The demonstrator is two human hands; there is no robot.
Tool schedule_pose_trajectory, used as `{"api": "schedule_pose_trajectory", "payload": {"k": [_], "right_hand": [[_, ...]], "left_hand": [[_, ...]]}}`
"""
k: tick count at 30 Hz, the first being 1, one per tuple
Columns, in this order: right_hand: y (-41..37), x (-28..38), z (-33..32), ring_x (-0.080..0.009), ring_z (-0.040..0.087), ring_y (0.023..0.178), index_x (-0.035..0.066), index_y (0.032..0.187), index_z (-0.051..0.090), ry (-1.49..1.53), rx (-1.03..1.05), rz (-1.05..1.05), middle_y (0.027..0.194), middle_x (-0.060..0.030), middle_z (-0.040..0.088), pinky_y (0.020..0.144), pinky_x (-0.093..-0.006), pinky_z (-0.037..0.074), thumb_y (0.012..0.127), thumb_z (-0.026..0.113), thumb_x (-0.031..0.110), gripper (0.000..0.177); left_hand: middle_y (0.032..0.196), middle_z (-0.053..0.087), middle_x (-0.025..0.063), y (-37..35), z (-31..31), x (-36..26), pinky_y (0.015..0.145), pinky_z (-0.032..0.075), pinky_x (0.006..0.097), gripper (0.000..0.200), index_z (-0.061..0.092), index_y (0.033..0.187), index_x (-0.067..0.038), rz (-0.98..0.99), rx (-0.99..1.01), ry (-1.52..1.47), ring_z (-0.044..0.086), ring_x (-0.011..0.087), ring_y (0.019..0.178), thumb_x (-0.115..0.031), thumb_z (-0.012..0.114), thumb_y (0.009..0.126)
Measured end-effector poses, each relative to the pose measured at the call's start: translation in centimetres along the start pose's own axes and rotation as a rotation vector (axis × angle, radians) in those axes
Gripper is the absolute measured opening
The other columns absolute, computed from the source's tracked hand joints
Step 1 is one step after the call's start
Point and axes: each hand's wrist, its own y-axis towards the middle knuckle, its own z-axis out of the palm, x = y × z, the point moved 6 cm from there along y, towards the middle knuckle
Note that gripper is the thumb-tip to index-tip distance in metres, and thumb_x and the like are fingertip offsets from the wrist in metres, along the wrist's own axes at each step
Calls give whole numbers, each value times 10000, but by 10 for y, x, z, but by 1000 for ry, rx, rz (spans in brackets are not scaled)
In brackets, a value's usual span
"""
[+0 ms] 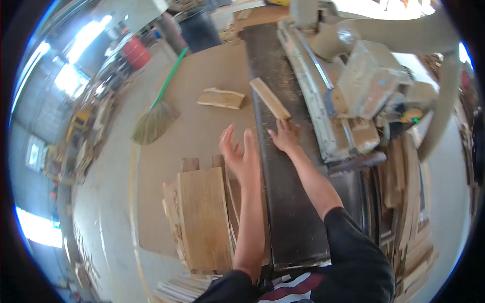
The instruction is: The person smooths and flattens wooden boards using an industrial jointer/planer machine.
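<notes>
My right hand (285, 135) is at the near end of a wood strip (271, 99), which lies aslant on the long dark machine bed (295, 214), its far end by the bed's left edge. My fingertips seem to meet that near end and my thumb stands off to the side, so I cannot tell whether I am pinching the wood or only pressing on it. My left hand (240, 154) holds nothing: its fingers are spread and raised near the bed's left edge, perhaps to leave the strip to 1 hand. The pale fence (307, 91) runs along the bed's right side, apart from the strip, probably as a straight guide. Left of the bed, the wide board (204, 219) sits on stacked wood, likely put there to be within easy reach. Beyond it 1 rough-edged offcut (221, 98) lies on the brown sheet (156, 212), away from the stack. The broom (155, 122) is at that sheet's left side, probably for shavings like those on the bed. The thick hose (394, 35) arches over the machine, perhaps to draw off dust. I can read 0 brands or labels anywhere; any lettering is too small or blurred.
</notes>
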Motion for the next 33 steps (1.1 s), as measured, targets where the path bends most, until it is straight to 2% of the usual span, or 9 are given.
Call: {"api": "schedule_pose_trajectory", "payload": {"k": [4, 8, 12, 15, 18, 21, 25, 28, 33], "right_hand": [[-61, -5, -11, -434, 318, 1469, 62, 1567, 383, 141, -134, -30, 1589, -133, 405, 1226, -650, 106, 1011, 440, 623, 791], [-180, -20, -28, -457, 388, 1374, 37, 1497, 455, 173, -134, -70, 1485, -168, 485, 1190, -700, 159, 923, 637, 556, 795], [-256, -60, -42, -411, 496, 1238, 63, 1337, 604, 498, -298, 119, 1283, -189, 564, 1089, -665, 299, 864, 778, 402, 607], [-273, -77, -40, -386, 542, 1180, 95, 1245, 660, 244, -315, 65, 1227, -189, 585, 996, -577, 378, 848, 814, 360, 501], [-273, -80, -29, -372, 586, 1119, 153, 1088, 710, 439, -344, -30, 1200, -147, 617, 914, -515, 419, 839, 827, 363, 346], [-263, -72, -33, -355, 596, 1114, 150, 1080, 710, 524, -344, -47, 1186, -137, 632, 922, -508, 422, 828, 836, 339, 340], [-253, -71, -19, -358, 606, 1098, 141, 1077, 705, 609, -370, -77, 1163, -134, 643, 918, -505, 433, 832, 827, 293, 313], [-268, -66, 1, -381, 590, 1113, 137, 1095, 702, 682, -254, -117, 1174, -131, 640, 921, -525, 438, 834, 816, 255, 308], [-274, -63, -37, -393, 539, 1185, 108, 1073, 716, 396, -335, -61, 1330, -164, 535, 948, -526, 459, 761, 852, 195, 351]], "left_hand": [[1489, 418, 251, 117, 58, 131, 1140, 372, 467, 708, 467, 1482, -8, -148, -50, 179, 397, 374, 1420, -472, 658, 983], [1582, 309, 292, 221, 93, 235, 1146, 350, 564, 838, 355, 1572, -82, -332, -97, 834, 310, 495, 1456, -578, 624, 953], [1680, 57, 295, 292, 127, 317, 1203, 139, 667, 1288, 192, 1644, -135, -417, 52, 1116, 102, 632, 1477, -888, 641, 700], [1638, 24, 389, 277, 144, 336, 1210, 201, 614, 1299, 216, 1636, -113, -558, -148, 1117, 136, 595, 1492, -822, 726, 675], [1597, 120, 424, 273, 145, 336, 1169, 293, 614, 1189, 319, 1603, -102, -466, -172, 1251, 203, 583, 1474, -719, 771, 692], [1567, 272, 372, 243, 123, 296, 1129, 357, 600, 1032, 458, 1536, -105, -433, -157, 1119, 273, 500, 1474, -618, 795, 706], [1409, 572, 204, 159, 54, 277, 1060, 476, 495, 577, 652, 1374, -113, -255, -80, 529, 554, 368, 1271, -376, 749, 869], [1435, 529, 262, 27, -4, 244, 1133, 390, 511, 459, 744, 1224, -86, 195, 149, 954, 487, 452, 1327, -195, 840, 789], [1521, 352, 404, -138, -40, 170, 1161, 335, 529, 419, 729, 1161, -4, 10, 110, 1009, 399, 521, 1386, -170, 792, 781]]}}
